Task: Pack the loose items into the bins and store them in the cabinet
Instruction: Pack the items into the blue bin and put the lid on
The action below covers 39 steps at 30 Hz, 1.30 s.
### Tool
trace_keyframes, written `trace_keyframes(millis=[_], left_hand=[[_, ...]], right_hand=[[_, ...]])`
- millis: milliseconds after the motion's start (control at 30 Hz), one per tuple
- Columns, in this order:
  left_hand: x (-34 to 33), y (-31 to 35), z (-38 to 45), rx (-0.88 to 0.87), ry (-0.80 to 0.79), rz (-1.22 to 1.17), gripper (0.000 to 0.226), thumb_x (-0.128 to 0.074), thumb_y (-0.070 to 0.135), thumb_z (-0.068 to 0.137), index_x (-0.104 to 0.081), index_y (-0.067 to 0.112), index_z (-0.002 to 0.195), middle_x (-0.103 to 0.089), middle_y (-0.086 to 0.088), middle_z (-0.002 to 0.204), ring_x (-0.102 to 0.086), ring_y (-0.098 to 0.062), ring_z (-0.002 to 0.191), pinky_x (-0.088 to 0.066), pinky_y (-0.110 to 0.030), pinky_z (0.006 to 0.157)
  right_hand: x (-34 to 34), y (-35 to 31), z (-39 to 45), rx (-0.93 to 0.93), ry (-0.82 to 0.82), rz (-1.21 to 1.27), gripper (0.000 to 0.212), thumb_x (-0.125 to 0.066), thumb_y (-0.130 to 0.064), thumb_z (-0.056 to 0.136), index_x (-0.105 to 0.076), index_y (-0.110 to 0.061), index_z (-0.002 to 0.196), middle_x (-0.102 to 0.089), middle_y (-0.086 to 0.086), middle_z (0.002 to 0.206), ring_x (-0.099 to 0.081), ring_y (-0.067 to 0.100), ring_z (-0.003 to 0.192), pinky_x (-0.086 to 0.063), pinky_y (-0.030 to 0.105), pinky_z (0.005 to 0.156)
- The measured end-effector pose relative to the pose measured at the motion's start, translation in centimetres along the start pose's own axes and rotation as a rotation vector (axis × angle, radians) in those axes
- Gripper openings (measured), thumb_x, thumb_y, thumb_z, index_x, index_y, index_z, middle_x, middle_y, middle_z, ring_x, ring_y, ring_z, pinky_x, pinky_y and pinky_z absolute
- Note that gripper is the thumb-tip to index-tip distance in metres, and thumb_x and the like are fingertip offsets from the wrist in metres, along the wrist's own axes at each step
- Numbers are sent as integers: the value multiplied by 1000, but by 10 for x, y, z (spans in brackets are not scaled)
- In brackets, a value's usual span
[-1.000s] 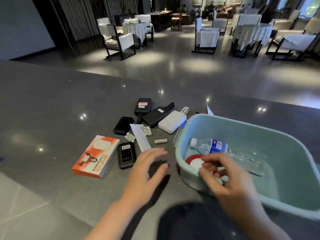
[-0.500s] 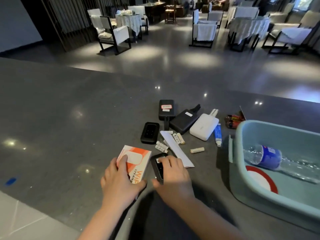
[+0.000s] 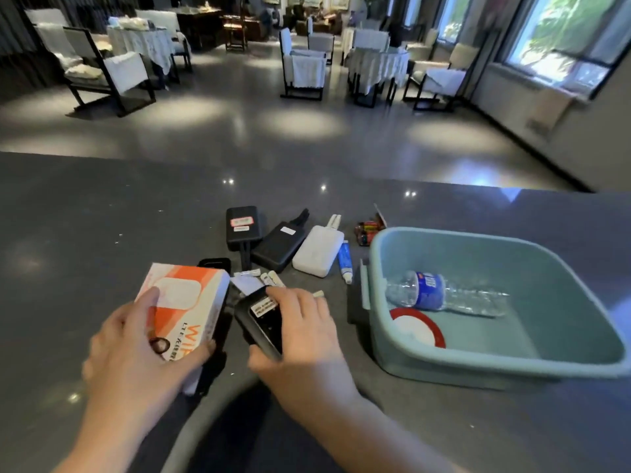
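Head view: left hand (image 3: 136, 349) grips the orange WiFi box (image 3: 186, 302), right hand (image 3: 300, 336) grips a black pocket router (image 3: 261, 319), both lifted just off the counter (image 3: 85, 233) beside the teal bin (image 3: 426, 361). Bin holds only a water bottle (image 3: 444, 295) and a red-rimmed disc (image 3: 418, 331). Power banks (image 3: 317, 250), tube (image 3: 345, 261) and batteries (image 3: 367, 230) are still loose; I judge packing barely started, cabinet not in view.

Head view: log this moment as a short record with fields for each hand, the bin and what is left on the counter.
left hand: left hand grips the orange and white WiFi box, lifted off the counter
right hand: right hand holds the black pocket router
bin: teal bin on the counter, holding a plastic water bottle lying on its side and a red and white disc
left on counter: black power bank, white power bank, small blue tube, loose batteries
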<state>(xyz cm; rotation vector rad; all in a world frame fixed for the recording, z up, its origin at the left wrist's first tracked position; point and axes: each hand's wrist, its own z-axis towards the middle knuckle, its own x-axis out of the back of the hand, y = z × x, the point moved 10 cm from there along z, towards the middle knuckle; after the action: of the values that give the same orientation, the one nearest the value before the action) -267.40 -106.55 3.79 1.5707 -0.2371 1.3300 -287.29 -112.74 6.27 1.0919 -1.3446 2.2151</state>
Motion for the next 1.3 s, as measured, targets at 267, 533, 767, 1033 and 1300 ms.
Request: trace_keyframes(millis=[267,533,767,1033,1300], left_hand=[[-29,213,-40,-466,-132,-427,102,-67,66,44,-34,40,137,-35,14,134,-35,-12,126,-36,-46,106],[-169,369,-107,-894,-746,-210,96,-73,51,53,-29,44,138,-35,19,135,-37,-3,121,-35,-28,105],[-259,376,-160,-1077,-1036,229,73,-60,37,88,-21,26,149,-16,1,158,-17,-15,143,-13,-22,113],[-287,363,-169,-1148,-1059,404,53,-55,30,92,-42,19,142,-30,-9,153,-31,-27,137,-25,-32,112],[-180,332,-72,-715,-421,-67,28,-47,38,94,-58,34,120,-56,17,123,-52,-7,114,-43,-33,97]], right_hand=[[208,89,-46,-131,354,-45,57,-69,-32,75,-44,-30,126,-48,-14,113,-39,6,105,-34,18,86],[332,207,-102,-359,628,-83,54,-71,-24,74,-39,-38,116,-47,-12,111,-43,17,111,-33,28,87],[349,239,-99,-335,630,-20,54,-70,-25,75,-40,-38,118,-47,-12,113,-41,14,113,-33,28,90],[319,245,-67,-279,534,-15,56,-72,-23,76,-44,-26,124,-48,-7,113,-39,11,108,-27,22,86],[262,235,-39,-219,241,25,62,-74,-30,69,-38,-44,118,-48,-18,114,-46,6,108,-41,26,85]])
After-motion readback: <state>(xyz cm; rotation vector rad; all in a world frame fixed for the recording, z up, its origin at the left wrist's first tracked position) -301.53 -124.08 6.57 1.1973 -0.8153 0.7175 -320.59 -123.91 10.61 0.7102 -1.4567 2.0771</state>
